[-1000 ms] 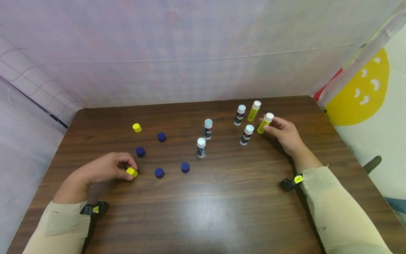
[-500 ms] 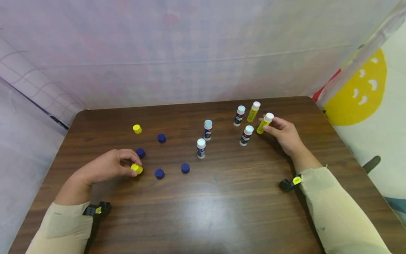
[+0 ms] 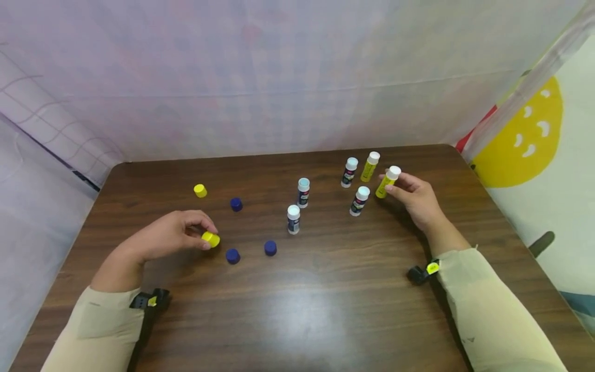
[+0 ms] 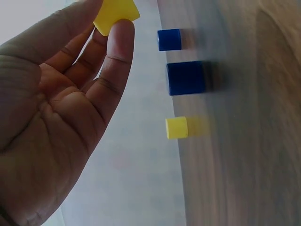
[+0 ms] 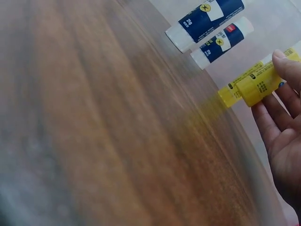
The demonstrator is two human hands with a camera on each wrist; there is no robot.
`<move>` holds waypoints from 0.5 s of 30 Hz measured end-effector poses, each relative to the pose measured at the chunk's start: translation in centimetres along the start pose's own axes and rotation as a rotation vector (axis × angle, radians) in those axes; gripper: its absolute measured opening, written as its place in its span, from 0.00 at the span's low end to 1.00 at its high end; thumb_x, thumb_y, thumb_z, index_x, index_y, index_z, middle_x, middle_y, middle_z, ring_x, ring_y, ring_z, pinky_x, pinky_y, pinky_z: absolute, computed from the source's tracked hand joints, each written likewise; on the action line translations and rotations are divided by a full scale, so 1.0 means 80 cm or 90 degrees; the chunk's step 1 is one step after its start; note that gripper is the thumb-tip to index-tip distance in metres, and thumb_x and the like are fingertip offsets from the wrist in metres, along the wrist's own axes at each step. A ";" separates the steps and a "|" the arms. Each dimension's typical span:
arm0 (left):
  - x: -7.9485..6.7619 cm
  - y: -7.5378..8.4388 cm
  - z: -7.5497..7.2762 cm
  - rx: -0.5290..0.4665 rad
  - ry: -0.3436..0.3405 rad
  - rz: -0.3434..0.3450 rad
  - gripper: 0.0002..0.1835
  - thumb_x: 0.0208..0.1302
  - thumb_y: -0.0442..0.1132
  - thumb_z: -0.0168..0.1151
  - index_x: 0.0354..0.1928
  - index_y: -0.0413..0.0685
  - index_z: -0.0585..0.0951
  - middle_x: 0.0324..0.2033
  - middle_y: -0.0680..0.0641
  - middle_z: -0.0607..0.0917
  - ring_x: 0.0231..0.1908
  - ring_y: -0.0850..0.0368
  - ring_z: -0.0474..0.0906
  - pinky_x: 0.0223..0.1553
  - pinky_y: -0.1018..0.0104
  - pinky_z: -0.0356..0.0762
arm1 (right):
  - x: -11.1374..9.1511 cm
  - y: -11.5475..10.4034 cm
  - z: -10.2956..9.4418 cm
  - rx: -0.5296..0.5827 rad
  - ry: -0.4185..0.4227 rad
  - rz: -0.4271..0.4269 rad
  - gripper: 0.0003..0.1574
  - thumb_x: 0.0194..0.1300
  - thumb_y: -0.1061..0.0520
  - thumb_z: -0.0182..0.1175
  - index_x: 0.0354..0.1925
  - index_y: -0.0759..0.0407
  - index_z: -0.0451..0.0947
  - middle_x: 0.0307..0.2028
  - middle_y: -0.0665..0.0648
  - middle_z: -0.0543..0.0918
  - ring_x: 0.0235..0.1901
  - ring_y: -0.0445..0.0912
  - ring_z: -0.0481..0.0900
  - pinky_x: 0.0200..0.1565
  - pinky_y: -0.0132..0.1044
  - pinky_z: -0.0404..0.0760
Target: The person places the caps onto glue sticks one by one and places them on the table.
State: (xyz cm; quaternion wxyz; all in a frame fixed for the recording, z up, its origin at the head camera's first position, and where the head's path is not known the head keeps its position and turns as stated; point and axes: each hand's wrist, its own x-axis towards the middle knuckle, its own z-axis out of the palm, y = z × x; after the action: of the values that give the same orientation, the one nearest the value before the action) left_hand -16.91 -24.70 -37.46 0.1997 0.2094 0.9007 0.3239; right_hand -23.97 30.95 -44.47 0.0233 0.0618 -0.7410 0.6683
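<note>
The left hand (image 3: 172,235), pinching a yellow plastic cap (image 3: 210,239), has shifted inward from the left edge of the wooden table (image 3: 241,310), bringing it nearer the yellow-bodied, white-topped glue stick (image 3: 388,182) gripped by the right hand (image 3: 417,200) near the far right corner. The left wrist view reveals a blue plastic cap (image 4: 186,78) hidden in the head view.

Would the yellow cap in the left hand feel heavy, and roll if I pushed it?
The yellow cap would probably feel light: it's small, and the left hand only pinches it. On its side, it might roll, because it looks round. Flat end down, it seems unlikely to tip, being stubby.
</note>
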 end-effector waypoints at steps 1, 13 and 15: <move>0.001 0.002 0.000 -0.003 -0.002 0.001 0.09 0.67 0.43 0.73 0.48 0.57 0.86 0.46 0.54 0.86 0.43 0.57 0.80 0.43 0.67 0.81 | 0.000 0.000 0.001 0.010 -0.004 -0.009 0.25 0.71 0.63 0.66 0.64 0.67 0.78 0.54 0.49 0.90 0.55 0.36 0.84 0.55 0.23 0.82; 0.008 0.017 -0.003 -0.028 -0.001 0.010 0.09 0.67 0.39 0.72 0.47 0.54 0.86 0.47 0.51 0.86 0.41 0.55 0.81 0.43 0.66 0.83 | -0.005 -0.006 0.006 0.072 -0.010 -0.051 0.21 0.70 0.67 0.65 0.60 0.60 0.83 0.52 0.51 0.90 0.54 0.36 0.85 0.54 0.24 0.82; 0.010 0.020 -0.004 -0.024 0.001 0.014 0.09 0.67 0.38 0.72 0.47 0.55 0.86 0.47 0.51 0.86 0.42 0.54 0.82 0.44 0.66 0.83 | -0.006 -0.007 0.006 0.075 -0.005 -0.052 0.21 0.70 0.67 0.65 0.60 0.60 0.83 0.52 0.51 0.91 0.53 0.37 0.86 0.54 0.24 0.83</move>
State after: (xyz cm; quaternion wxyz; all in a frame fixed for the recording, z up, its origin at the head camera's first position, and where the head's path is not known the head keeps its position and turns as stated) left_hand -17.34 -23.33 -36.40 0.1990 0.2150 0.8924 0.3432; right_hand -23.40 30.44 -43.99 0.0438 0.0960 -0.6972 0.7090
